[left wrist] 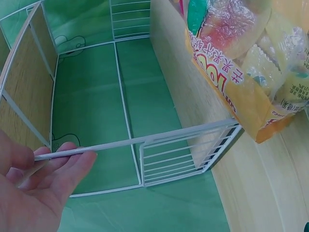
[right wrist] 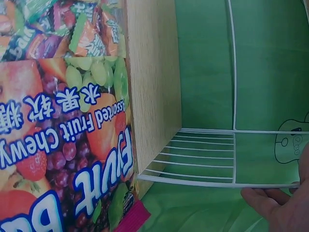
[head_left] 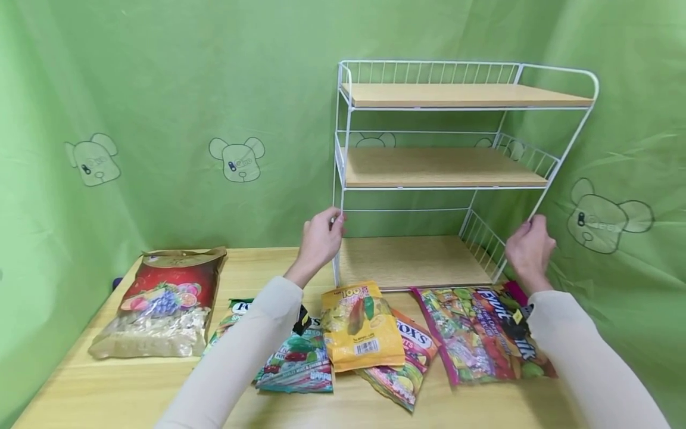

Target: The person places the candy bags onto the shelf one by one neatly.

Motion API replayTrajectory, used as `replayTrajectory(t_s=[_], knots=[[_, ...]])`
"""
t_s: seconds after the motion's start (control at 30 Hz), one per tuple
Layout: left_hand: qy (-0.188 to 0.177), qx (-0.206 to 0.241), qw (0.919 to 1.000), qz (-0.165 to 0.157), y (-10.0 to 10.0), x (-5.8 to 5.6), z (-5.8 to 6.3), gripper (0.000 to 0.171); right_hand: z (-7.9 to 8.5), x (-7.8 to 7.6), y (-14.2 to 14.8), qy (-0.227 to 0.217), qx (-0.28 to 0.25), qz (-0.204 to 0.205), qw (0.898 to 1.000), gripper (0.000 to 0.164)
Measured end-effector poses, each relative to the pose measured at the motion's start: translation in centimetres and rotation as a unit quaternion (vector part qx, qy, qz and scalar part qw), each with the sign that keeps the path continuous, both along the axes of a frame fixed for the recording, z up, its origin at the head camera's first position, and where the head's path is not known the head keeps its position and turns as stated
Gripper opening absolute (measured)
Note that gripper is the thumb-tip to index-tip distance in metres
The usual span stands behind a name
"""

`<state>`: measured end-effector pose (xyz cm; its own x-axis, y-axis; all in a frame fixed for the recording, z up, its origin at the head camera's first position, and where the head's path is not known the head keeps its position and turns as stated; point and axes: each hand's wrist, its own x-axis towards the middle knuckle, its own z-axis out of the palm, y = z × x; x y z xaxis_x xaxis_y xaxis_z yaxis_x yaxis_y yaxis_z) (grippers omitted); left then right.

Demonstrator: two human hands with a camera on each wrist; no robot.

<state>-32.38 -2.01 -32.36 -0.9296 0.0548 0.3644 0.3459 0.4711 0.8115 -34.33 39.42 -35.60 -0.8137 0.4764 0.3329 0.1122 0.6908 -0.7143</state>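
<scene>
A white wire rack (head_left: 445, 187) with three wooden shelves stands at the back right of the table. My left hand (head_left: 321, 238) grips its left front post between the middle and bottom shelves; in the left wrist view, thumb and fingers (left wrist: 72, 164) close round that white rod. On the opposite side my right hand (head_left: 532, 250) holds the right front post at a similar height. The right wrist view shows only part of this hand (right wrist: 277, 205) at the rod, its grip partly cut off by the frame edge. All three shelves carry nothing.
Before the rack lie a yellow mango candy bag (head_left: 364, 328), a pink Fox's bag (head_left: 404, 363), teal Fox's bags (head_left: 300, 360), partly behind my left sleeve, and a Fruit chewy candy bag (head_left: 477, 333). A red-and-gold bag (head_left: 166, 304) lies left. Green cloth (head_left: 177, 77) hangs behind.
</scene>
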Motion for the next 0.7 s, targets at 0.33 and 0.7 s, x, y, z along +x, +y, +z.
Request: replayTrajectory(t_s=[0.33,0.7], knots=[[-0.01,0.005,0.9999,-0.005,-0.04,0.07,0.14,0.022,-0.11,0.0,0.05,-0.003,0.002,-0.002,1.0,0.049],[-0.004,-0.006,1.0,-0.003,-0.31,-0.08,0.03,0.021,-0.15,-0.02,-0.07,-0.001,0.004,-0.008,1.0,0.047]])
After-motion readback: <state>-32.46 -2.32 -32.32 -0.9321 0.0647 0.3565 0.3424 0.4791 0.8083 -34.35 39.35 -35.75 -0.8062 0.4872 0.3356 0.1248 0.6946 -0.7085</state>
